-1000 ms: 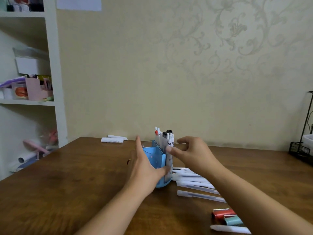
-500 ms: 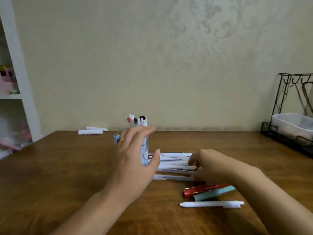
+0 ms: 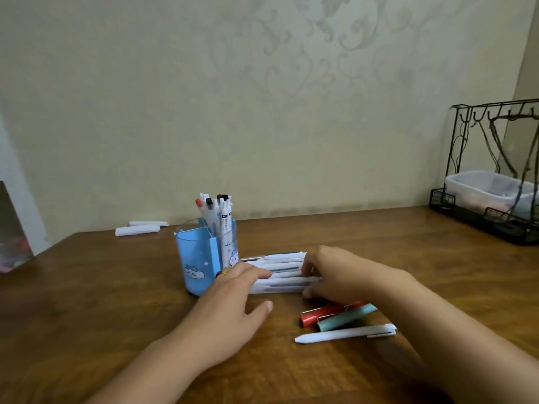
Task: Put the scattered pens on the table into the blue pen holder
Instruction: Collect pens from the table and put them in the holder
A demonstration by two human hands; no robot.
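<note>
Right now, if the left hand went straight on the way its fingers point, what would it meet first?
Probably the white pens beside the holder; the left hand's fingertips already seem to reach them, though depth is unclear.

Brown wood table (image 3: 87, 301). On it: blue holder (image 3: 201, 258) left of centre; white pens (image 3: 280, 272) in a row beside it; red pen (image 3: 323, 313), teal pen (image 3: 347, 317), white pen (image 3: 347, 333) nearer; paper rolls (image 3: 140, 228) far left; wire rack (image 3: 493, 217) far right.
</note>
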